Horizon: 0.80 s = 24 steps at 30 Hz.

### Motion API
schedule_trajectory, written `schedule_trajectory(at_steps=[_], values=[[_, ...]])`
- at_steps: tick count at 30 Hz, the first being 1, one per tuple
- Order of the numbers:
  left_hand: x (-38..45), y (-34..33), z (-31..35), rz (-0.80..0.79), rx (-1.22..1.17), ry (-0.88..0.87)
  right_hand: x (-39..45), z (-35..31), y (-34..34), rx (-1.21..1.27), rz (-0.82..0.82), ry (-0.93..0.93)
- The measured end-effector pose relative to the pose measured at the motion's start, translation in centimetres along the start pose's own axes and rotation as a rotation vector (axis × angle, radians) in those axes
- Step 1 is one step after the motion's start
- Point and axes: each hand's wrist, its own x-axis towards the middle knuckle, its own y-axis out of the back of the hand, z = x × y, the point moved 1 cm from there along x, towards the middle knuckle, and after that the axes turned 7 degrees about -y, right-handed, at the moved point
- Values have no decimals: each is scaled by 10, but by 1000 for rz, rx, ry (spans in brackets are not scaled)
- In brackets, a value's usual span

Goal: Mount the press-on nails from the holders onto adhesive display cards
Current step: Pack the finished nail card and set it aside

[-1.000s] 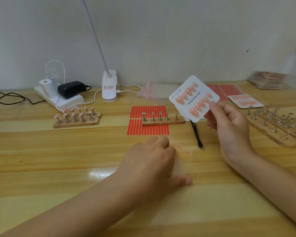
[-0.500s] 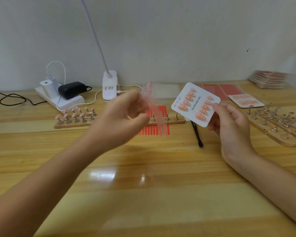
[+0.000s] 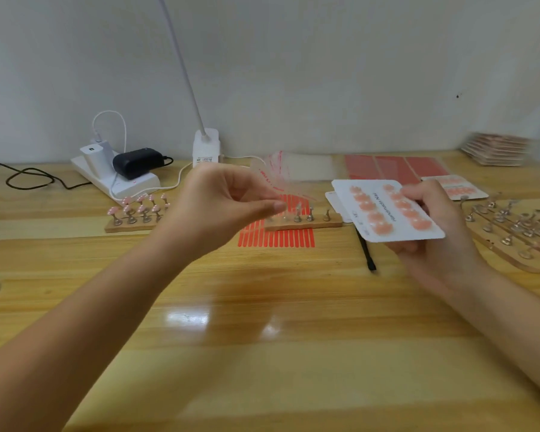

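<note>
Head view: both hands raised over the middle of the tabletop.
The left hand (image 3: 222, 207) pinches a clear plastic sleeve (image 3: 275, 179) between thumb and forefinger; the right hand (image 3: 434, 238) grips a white display card (image 3: 387, 210) filled with pink press-on nails, fingers curled round its edge. A wooden holder (image 3: 303, 224) with bare pegs sits behind them on red adhesive strips (image 3: 281, 238).

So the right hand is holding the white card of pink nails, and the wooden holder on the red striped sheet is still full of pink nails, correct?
Not quite. In the head view the right hand does hold the white card of pink nails, but the wooden holder on the red striped sheet carries bare metal stands. The holder with pink nails sits farther left.
</note>
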Motion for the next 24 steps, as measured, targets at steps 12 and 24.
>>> schedule_trajectory(at_steps=[12, 24], values=[[0, -23, -10, -3, 129, -103, -3, 1, -11, -93, -164, -298], [-12, -31, 3, 22, 613, -319, -2, 11, -11, -100, -13, -295]])
